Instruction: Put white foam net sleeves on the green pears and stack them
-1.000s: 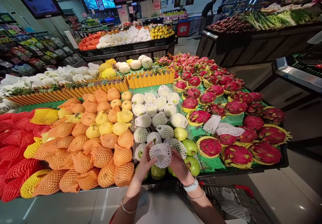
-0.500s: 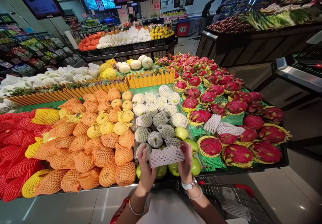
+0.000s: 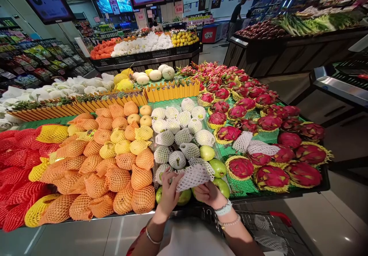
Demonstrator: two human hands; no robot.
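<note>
A white foam net sleeve (image 3: pixel 194 177) is stretched between my two hands above the front of the display. My left hand (image 3: pixel 169 189) grips its left end, thumb and fingers at the opening. My right hand (image 3: pixel 211 194), with a watch on the wrist, pinches the sleeve's lower right side with curled fingers. Whether anything is inside the sleeve I cannot tell. Bare green fruits (image 3: pixel 217 168) lie beside and beneath my hands, partly hidden. Just behind are several pale round fruits in white nets (image 3: pixel 177 159).
Orange-netted fruits (image 3: pixel 118 177) fill the left, with red-netted ones (image 3: pixel 23 152) beyond. Dragon fruits (image 3: pixel 240 167) cover the right, two loose white nets (image 3: pixel 263 147) on them. A low yellow fence (image 3: pixel 172 91) crosses behind. A shopping cart (image 3: pixel 278 225) stands at front right.
My right hand has moved down from the sleeve's right end and turned palm inward, fingers curled. The sleeve has tilted, its right end now higher. My left fingers have closed in on its left end.
</note>
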